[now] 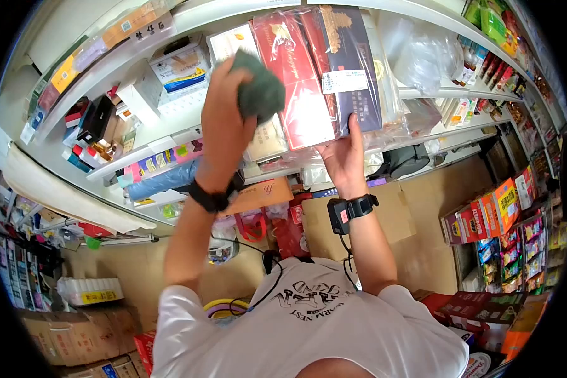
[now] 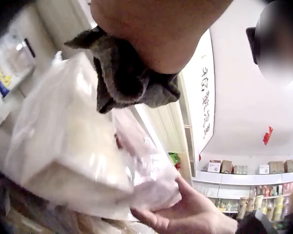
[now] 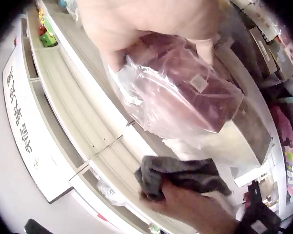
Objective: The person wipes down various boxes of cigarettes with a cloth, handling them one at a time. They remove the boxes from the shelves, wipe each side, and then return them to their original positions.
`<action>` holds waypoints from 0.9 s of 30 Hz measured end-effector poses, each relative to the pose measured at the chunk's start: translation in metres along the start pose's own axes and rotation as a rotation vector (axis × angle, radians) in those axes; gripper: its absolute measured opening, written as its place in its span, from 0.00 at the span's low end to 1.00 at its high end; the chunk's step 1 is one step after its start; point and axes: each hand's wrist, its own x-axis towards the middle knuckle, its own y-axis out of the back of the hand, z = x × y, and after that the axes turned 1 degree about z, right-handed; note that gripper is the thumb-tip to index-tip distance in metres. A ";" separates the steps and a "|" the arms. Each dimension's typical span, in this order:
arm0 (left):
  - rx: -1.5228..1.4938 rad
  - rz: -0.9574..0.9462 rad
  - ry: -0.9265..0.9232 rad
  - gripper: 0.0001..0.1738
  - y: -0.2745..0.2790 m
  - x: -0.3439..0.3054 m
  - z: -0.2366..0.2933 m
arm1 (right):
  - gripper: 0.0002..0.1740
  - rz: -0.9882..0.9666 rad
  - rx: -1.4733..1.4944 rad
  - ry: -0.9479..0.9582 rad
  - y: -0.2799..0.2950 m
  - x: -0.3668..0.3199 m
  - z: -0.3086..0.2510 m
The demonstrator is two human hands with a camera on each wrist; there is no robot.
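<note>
My left hand (image 1: 223, 120) grips a bunched dark grey-green cloth (image 1: 259, 87), held up over the boxes on the shelf. In the right wrist view the cloth (image 3: 180, 175) hangs beside a pale box (image 3: 229, 144) in clear plastic. My right hand (image 1: 345, 165) grips the lower end of a plastic-wrapped box, thumb and fingers on either side; the right wrist view shows this dark red box (image 3: 185, 92) under shiny film. From the head view, a red box (image 1: 293, 82) and a dark blue box (image 1: 353, 69) with a white label stand together just above that hand.
White shelves (image 1: 170, 135) curve around in front, with a white and blue carton (image 1: 179, 63) and small bottles at left. A bundled clear plastic bag (image 1: 428, 57) sits at right. Below are a cardboard box (image 1: 365, 217) and a red bag (image 1: 252, 225); snack packets hang at far right.
</note>
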 end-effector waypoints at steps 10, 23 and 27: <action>0.246 -0.269 -0.256 0.33 -0.065 0.080 -0.068 | 0.37 0.011 0.118 0.024 -0.009 -0.002 0.025; 0.278 -0.400 -0.322 0.39 -0.048 0.069 -0.059 | 0.34 -0.060 0.073 -0.065 0.008 -0.003 0.058; 0.134 -0.668 -0.424 0.47 -0.029 0.019 -0.031 | 0.33 -0.044 0.102 -0.046 0.000 -0.009 0.052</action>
